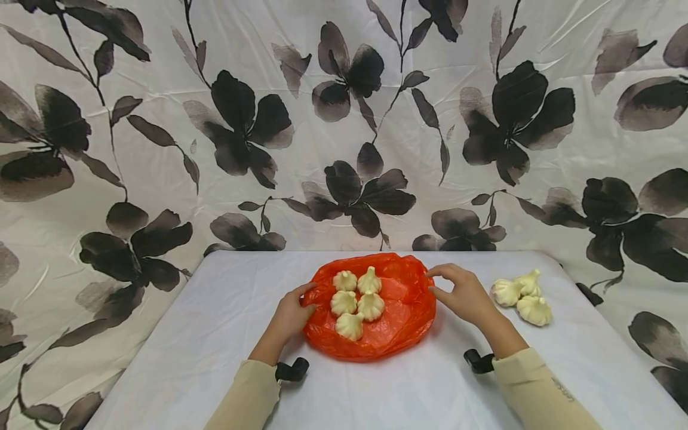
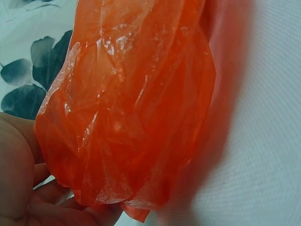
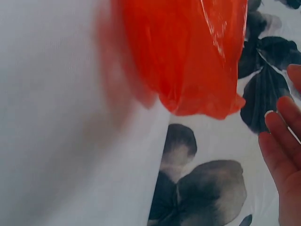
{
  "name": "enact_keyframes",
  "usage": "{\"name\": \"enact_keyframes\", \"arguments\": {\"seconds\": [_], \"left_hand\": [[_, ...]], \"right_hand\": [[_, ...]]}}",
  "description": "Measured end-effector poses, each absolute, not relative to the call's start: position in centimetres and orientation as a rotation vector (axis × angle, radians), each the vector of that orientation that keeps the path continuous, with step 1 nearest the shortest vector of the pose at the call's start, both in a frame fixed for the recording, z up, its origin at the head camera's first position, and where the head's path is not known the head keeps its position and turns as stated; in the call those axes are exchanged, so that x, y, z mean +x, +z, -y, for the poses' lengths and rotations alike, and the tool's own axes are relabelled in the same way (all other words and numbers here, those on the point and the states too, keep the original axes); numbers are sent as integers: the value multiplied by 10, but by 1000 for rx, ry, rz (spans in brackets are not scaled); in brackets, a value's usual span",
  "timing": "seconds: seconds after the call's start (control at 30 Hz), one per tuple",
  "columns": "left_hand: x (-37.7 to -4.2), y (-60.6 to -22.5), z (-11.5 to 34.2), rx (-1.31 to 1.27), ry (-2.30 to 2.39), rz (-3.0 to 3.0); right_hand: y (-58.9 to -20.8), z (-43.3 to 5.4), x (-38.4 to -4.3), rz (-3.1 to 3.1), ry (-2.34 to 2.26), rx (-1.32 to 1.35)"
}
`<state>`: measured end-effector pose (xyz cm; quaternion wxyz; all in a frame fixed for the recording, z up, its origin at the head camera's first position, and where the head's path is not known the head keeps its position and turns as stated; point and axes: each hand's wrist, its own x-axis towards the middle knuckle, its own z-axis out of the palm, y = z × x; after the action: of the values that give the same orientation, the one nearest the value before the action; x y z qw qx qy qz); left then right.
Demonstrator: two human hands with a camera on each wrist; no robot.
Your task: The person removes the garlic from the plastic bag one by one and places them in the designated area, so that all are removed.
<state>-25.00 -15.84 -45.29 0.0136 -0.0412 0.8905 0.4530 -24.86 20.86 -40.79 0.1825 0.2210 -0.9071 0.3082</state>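
A red plastic bag [image 1: 400, 322] sits opened out on the white table, its rim spread into a rough oval. Several pale garlic bulbs [image 1: 344, 303] lie inside it, toward the left. At the bag's left rim, my left hand [image 1: 290, 312] holds the plastic between thumb and fingers; in the left wrist view the bag hides part of the thumb. My right hand [image 1: 466, 294] is by the right rim with thumb and fingers spread apart. In the right wrist view its fingers [image 3: 277, 155] are clear of the plastic and hold nothing.
Three more garlic bulbs [image 1: 534, 310] are grouped on the table's right side, just beyond my right hand. Behind the white table [image 1: 215, 322] hangs a cloth [image 1: 430, 149] with dark flowers. Each wrist carries a black camera mount [image 1: 292, 369].
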Motion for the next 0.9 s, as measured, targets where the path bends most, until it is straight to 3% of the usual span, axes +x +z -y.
{"name": "enact_keyframes", "arguments": {"seconds": [0.9], "left_hand": [[-248,-453,158,-102,1422,-2774]], "right_hand": [[-423,-144,-253,2670,1151,515]]}}
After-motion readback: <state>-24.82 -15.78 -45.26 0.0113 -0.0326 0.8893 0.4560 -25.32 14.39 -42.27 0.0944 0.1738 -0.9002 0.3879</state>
